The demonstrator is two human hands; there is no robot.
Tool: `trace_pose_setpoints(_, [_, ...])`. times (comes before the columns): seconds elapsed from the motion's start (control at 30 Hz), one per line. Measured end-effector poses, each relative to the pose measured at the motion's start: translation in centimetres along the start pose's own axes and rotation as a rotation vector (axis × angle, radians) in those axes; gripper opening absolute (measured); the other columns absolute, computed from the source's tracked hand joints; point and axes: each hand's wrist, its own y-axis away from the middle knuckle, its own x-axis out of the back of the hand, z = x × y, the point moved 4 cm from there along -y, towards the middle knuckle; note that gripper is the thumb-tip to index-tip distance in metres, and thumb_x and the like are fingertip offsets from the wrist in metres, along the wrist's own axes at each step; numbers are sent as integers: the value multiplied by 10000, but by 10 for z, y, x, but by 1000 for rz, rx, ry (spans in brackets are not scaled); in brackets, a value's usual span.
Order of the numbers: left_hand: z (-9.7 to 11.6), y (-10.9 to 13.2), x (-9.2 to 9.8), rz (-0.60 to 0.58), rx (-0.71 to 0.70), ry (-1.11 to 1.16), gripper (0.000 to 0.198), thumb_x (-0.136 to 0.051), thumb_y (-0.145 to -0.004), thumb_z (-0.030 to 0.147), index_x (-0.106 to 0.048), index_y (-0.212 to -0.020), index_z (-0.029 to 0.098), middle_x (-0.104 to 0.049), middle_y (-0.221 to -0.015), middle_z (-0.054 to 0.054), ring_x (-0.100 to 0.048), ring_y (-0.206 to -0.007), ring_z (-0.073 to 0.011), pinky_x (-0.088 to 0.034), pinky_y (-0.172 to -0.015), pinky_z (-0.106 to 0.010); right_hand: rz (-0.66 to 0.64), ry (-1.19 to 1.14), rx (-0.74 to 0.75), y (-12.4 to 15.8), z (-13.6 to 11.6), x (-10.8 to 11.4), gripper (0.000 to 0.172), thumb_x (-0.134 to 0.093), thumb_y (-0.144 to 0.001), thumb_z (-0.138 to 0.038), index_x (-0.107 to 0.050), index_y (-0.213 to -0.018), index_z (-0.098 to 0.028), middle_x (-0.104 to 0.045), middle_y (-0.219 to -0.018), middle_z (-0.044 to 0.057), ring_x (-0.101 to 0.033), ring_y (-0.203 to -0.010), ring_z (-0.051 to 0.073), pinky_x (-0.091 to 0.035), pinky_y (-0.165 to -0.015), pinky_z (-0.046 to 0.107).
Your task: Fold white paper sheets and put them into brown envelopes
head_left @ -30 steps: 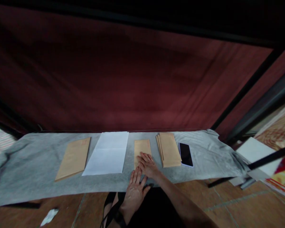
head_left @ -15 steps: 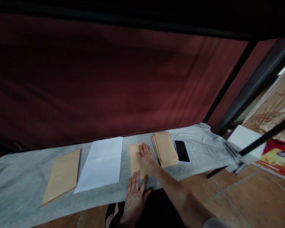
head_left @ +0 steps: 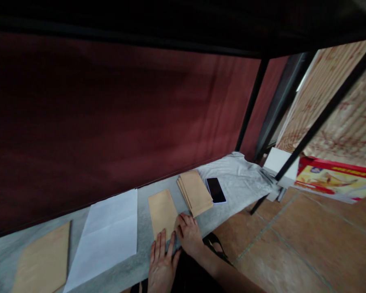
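Note:
A small brown paper envelope point(head_left: 163, 209) lies flat on the grey cloth in front of me. My left hand point(head_left: 163, 260) rests at its near edge, palm down, fingers extended and a little apart. At the envelope's lower right edge is my right hand point(head_left: 189, 235), with slightly bent fingers touching it. Just right of it sits a stack of similar brown envelopes point(head_left: 197, 193), fanned a little at the left side. A white paper sheet point(head_left: 108, 236) with a crease across it lies to the left. Farther left is a larger brown envelope or stack point(head_left: 42, 260), cut off by the frame.
A phone point(head_left: 216, 190) with a dark screen lies right of the stack. The grey cloth point(head_left: 234, 175) covers a narrow bench before a dark red backdrop point(head_left: 125, 122). Black frame bars point(head_left: 253, 106) stand at the right, near a white box point(head_left: 282, 162) and a red-yellow carton point(head_left: 335, 179).
My right hand has slid from the middle of the envelope down to its lower right edge. My left hand stays at the near edge. The view has turned right.

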Motion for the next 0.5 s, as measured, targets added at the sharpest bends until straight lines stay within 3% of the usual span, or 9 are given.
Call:
trace_pose_setpoints(0.1, [-7, -4, -1, 27, 38, 50, 481, -345, -975, 321, -490, -1427, 241, -502, -1475, -107, -370, -1427, -297, -387, -1113, -547, -31, 27, -62, -11, -8, 5, 350, -537, -892, -254, -625, -1227, -206, -638, -1225, 116, -571, -1116, 277, -429, -1000, 416])
trace_pose_setpoints(0.23, [-21, -11, -1, 61, 88, 103, 454, -320, -980, 336, -575, -1331, 207, -609, -1359, -102, -538, -1293, -259, -484, -1040, -471, -14, 29, -17, -23, -7, 16, 301, -543, -860, -212, -656, -1138, -189, -637, -1163, 109, -555, -1087, 271, -438, -973, 385])
trace_pose_setpoints(0.37, [-26, -20, 7, 71, 134, 98, 429, -342, -966, 359, -651, -1206, 184, -683, -1234, -111, -636, -1144, -263, -529, -962, -459, 111, 96, -78, -47, 29, 46, 452, -520, -887, -209, -544, -1335, -154, -565, -1334, 127, -503, -1166, 273, -422, -988, 376])
trace_pose_setpoints(0.5, [-17, -41, 13, 79, 191, 110, 389, -386, -948, 366, -670, -1157, 200, -689, -1204, -97, -632, -1127, -279, -516, -965, -489, 134, 169, -176, -84, 80, 75, 489, -494, -921, -224, -485, -1393, -99, -523, -1382, 199, -493, -1172, 311, -410, -973, 438])
